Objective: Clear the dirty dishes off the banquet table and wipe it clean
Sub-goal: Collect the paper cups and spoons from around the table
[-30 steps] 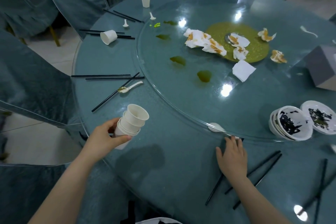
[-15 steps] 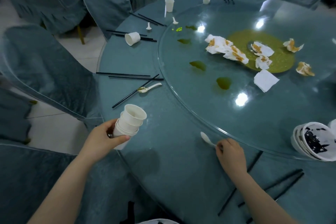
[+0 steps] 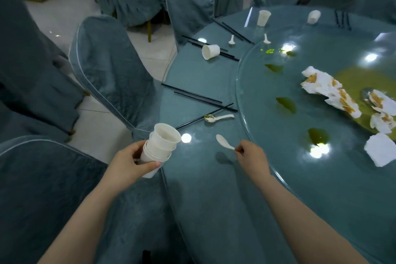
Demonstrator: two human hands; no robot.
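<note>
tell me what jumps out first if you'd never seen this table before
The two hands near the table's edge draw the eye: the left hand grips a stack of white paper cups, and the right hand pinches a white spoon by its handle above the tabletop. To the right, on the glass turntable, lie crumpled stained napkins beside a large green spill.

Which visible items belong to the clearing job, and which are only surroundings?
Job:
stacked cups in left hand
white spoon pinched by right hand
tipped cup
dirty spoon
chopsticks
soiled napkins

Surroundings:
covered chairs
floor
</note>
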